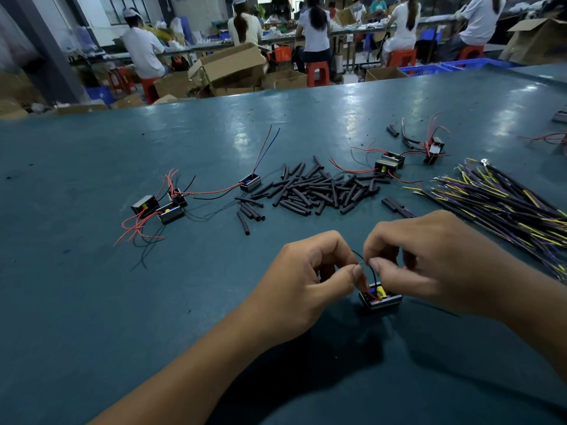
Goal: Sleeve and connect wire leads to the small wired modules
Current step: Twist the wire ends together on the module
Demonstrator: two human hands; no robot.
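Module rests on the table; both hands pinch its wire leads.

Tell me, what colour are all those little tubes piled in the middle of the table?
Black. The pile of little tubes shows clearly in the head view.

1 head view, down-forward, seemingly close over table.

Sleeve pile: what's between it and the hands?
In the head view, mostly bare table. A few stray sleeves lie just off the sleeve pile, on its near left. Left hand and right hand pinch wire over the module.
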